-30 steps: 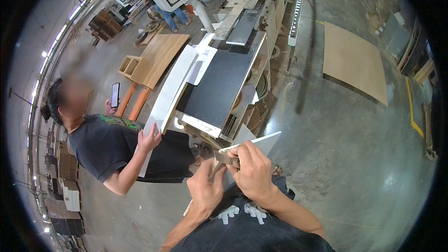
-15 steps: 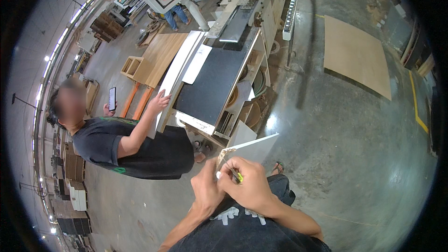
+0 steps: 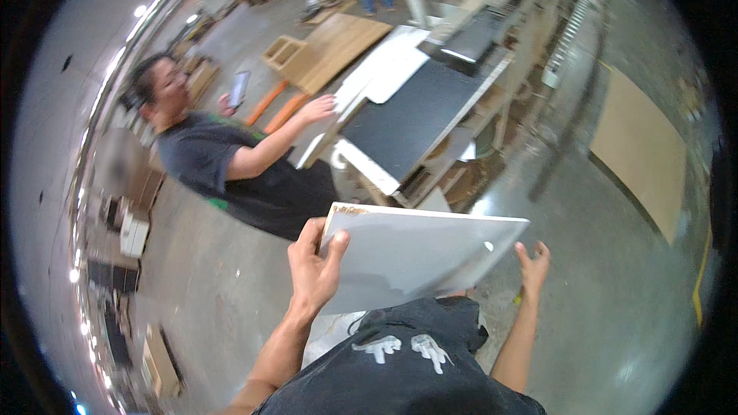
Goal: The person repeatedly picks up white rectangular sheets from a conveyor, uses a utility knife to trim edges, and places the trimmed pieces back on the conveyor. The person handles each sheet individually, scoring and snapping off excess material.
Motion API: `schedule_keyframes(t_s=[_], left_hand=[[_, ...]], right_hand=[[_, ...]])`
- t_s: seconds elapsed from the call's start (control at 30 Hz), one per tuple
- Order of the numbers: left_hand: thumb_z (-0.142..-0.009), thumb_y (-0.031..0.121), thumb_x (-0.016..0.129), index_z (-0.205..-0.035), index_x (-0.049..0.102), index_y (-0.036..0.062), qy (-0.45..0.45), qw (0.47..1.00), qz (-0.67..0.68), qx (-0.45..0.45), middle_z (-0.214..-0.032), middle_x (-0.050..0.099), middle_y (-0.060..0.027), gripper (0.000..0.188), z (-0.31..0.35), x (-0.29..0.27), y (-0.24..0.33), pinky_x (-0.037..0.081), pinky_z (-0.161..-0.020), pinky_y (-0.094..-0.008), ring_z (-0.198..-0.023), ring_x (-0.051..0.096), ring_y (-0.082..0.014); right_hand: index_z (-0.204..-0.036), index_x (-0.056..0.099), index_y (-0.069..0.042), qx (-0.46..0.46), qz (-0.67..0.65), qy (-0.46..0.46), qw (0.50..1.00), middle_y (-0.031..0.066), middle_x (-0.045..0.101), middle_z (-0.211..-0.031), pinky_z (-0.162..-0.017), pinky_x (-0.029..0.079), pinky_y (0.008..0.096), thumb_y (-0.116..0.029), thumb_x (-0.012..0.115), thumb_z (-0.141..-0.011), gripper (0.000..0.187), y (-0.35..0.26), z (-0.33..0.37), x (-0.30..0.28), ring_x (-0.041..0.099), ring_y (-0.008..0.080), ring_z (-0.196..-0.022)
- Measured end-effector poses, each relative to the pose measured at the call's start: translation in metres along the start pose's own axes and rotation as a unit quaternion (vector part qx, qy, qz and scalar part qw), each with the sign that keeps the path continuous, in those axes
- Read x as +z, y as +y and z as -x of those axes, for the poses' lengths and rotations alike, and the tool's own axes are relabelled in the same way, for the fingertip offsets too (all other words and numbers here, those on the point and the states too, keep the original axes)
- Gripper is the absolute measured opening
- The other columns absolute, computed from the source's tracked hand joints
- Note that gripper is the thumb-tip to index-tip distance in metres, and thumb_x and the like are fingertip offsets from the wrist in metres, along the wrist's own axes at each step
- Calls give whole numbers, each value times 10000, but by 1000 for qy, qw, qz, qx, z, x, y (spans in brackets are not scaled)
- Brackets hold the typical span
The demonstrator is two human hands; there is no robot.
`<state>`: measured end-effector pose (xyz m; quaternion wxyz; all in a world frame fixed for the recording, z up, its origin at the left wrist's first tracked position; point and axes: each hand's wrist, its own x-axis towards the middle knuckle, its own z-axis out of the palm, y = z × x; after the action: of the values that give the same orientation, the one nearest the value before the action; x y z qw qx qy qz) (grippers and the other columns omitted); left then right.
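Note:
A flat panel with a light grey face [image 3: 407, 257] and a white edge is held up in front of my body. My left hand [image 3: 314, 269] grips its left end, thumb on the face and fingers behind. Brown, rough patches show along the top edge beside that hand. Just off the panel's right end is my right hand [image 3: 532, 267], thumb and forefinger apart. A small yellow-green tool [image 3: 519, 297] shows by its palm, mostly hidden; the other fingers seem curled round it. The picture is blurred by motion.
Ahead, a machine table with a black top [image 3: 411, 119] carries white strips [image 3: 377, 77]. A co-worker in a dark shirt [image 3: 207, 150] stands at its left, holding a phone [image 3: 240, 88]. Wooden boards [image 3: 338, 50] lie beyond. A large brown sheet [image 3: 642, 150] is on the floor at right.
My hands, together at the panel's rough corner before, are now apart: the left grips the panel's end and the right has moved right. The panel's broad face has turned into view.

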<state>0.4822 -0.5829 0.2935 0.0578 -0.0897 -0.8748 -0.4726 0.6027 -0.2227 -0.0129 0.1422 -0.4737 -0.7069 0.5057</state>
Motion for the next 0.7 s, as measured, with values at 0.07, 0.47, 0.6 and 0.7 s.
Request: schedule_keyframes(t_s=[0.07,0.47,0.6,0.7], left_hand=[[-1045,170,712,-1103,691,-26,15,998,66,0,-928,710,-22,205,-10,-8,0,510,-802,-267,-876,607,-74],[-1096,368,662,-1062,663,17,96,983,155,-21,-895,626,32,353,-21,-42,-78,456,-770,-244,-837,527,-54],[-1091,431,650,-974,641,21,88,983,151,-52,-800,550,43,426,-40,-40,-103,415,-682,-275,-765,467,-60],[-1081,525,621,-954,661,6,97,981,149,-76,-791,574,9,536,-49,-42,-104,430,-681,-306,-753,488,-89]], right_hand=[[-1490,534,54,-5,-113,-27,993,259,600,-1488,-1135,452,491,-450,894,-879,870,62,-44,2,587,396,-1337],[-1024,674,-98,-33,-103,-109,988,-100,434,-646,-469,321,247,-538,794,-973,459,-48,-50,-77,387,32,-508],[-1008,683,-76,-135,-108,-75,982,-98,429,-641,-466,266,268,-561,799,-962,500,-38,-67,-101,375,45,-507],[-1000,685,-68,-161,-104,-48,980,-98,430,-639,-467,246,275,-563,804,-957,510,-37,-66,-116,366,51,-506]])
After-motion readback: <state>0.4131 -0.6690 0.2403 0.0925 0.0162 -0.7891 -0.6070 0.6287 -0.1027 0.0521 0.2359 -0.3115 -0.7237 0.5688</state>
